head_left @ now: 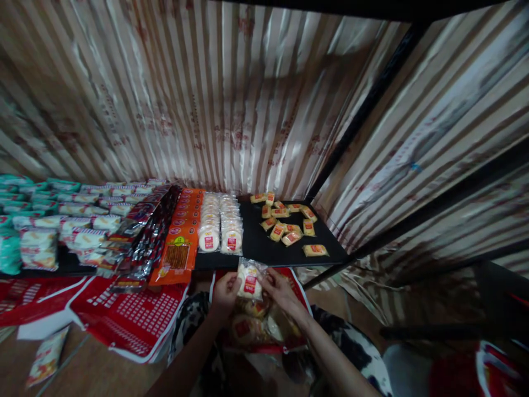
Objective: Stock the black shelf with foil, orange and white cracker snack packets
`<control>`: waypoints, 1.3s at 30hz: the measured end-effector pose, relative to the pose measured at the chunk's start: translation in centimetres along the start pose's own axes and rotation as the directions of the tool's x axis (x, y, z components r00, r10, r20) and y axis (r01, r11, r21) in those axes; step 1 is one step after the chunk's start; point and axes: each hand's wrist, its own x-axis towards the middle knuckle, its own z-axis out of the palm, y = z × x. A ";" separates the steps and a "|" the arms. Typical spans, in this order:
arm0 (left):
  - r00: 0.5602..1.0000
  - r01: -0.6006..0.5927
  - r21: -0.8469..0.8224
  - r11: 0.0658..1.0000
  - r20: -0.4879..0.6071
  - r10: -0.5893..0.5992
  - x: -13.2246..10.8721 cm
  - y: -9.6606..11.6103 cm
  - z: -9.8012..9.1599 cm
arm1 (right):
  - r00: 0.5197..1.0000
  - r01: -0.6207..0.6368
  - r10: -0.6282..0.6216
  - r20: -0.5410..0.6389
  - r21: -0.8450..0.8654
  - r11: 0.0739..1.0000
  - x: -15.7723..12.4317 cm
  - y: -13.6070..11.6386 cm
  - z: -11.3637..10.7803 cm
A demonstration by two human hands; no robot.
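Observation:
A clear packet with a white round cracker and a red label (250,282) is held up between both hands, over an open red bag (301,286) of more packets. My left hand (225,292) pinches its left edge. My right hand (281,288) grips the right edge between thumb and fingers. Beyond the hands, two rows of similar white cracker packets (232,241) stand on the black shelf (264,255). To their right, several small yellow packets (291,237) lie scattered.
Orange snack packs (178,242), dark shiny packs (144,237), white packs (39,248) and teal packs (9,251) fill the shelf's left side. Red bags (128,314) lie below. A black metal post (363,116) slants at the right, before a striped curtain (231,105).

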 end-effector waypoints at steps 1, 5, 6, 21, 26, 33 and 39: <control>1.000 -0.010 0.010 1.000 -0.028 0.010 0.1 0.1 -0.6 | 1.000 -0.002 0.002 -0.003 0.025 1.000 0.3 0.3 0.8; 0.994 -0.035 0.081 0.996 -0.097 0.043 0.8 0.0 -3.6 | 0.999 0.027 -0.026 -0.046 0.027 0.999 2.1 1.4 4.4; 0.989 -0.052 0.145 0.988 -0.133 0.071 1.0 0.0 -4.3 | 0.998 0.029 -0.028 -0.055 0.007 1.000 2.8 1.6 5.3; 0.808 -0.201 0.884 0.423 -0.095 0.581 5.6 -1.4 -8.4 | 0.980 -0.025 -0.145 -0.139 -0.801 0.598 9.6 -3.7 12.2; 0.785 -0.120 0.917 0.380 -0.147 0.603 6.4 -1.1 -7.0 | 0.969 0.038 -0.236 -0.078 -0.891 0.452 9.1 -3.8 12.0; 0.769 -0.115 0.947 0.301 -0.108 0.631 7.4 -1.7 -7.1 | 0.735 0.163 -0.636 -0.237 -0.848 0.505 10.3 0.1 7.5; 0.792 -0.039 0.945 0.324 -0.169 0.587 7.4 -0.2 -6.0 | 0.628 0.183 -0.721 -0.293 -0.845 0.502 10.9 2.2 6.3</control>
